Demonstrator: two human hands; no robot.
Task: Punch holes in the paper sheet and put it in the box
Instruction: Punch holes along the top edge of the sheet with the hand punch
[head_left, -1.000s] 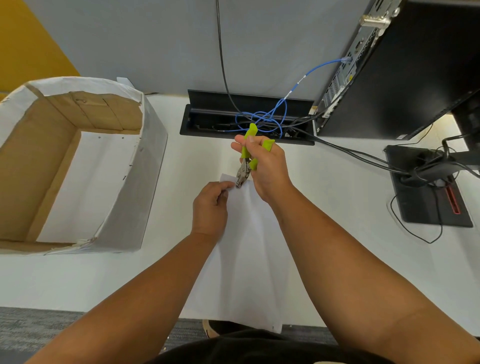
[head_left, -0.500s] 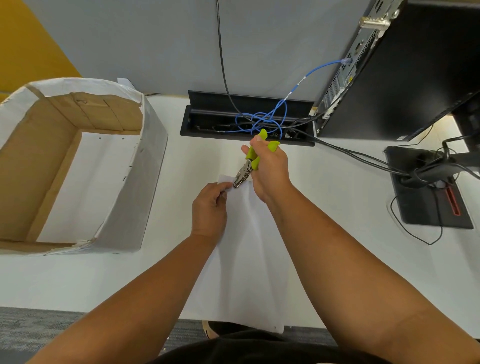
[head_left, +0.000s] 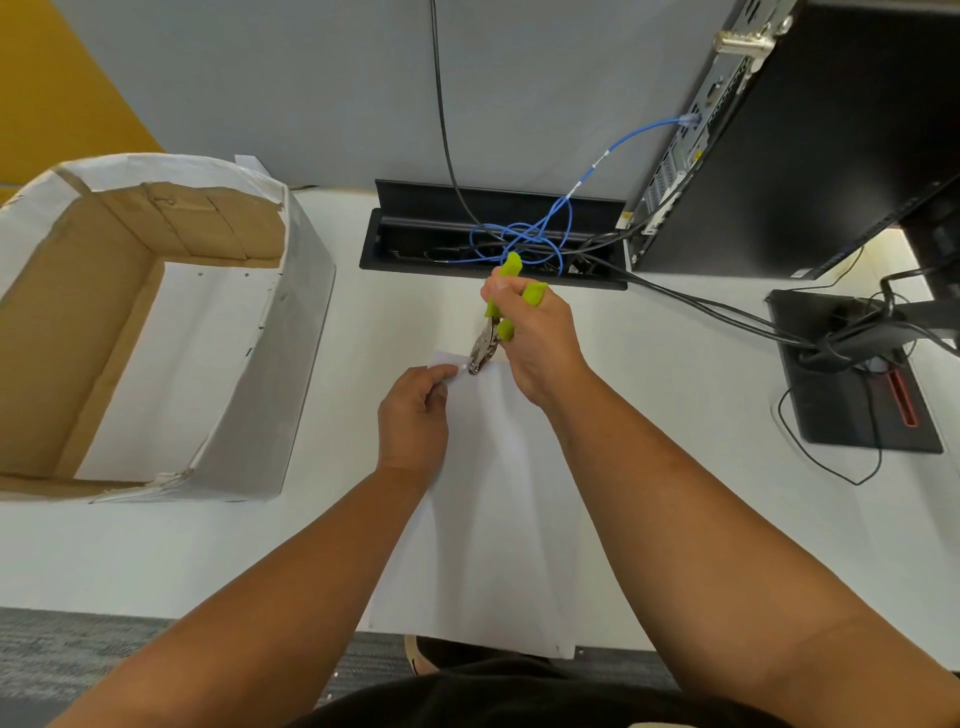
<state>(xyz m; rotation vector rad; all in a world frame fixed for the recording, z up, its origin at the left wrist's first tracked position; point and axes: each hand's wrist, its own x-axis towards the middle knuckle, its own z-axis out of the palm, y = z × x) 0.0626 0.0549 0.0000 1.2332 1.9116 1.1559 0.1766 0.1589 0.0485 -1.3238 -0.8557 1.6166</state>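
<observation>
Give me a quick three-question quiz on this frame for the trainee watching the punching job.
1. True or false: the right hand holds the punch at the far edge of the paper.
2. Where is the box? A) to the paper's left B) to the paper's right C) on the paper
3. Fill in: the left hand pinches the paper's far ____ corner.

Key: 1 true; 2 A; 3 left.
</observation>
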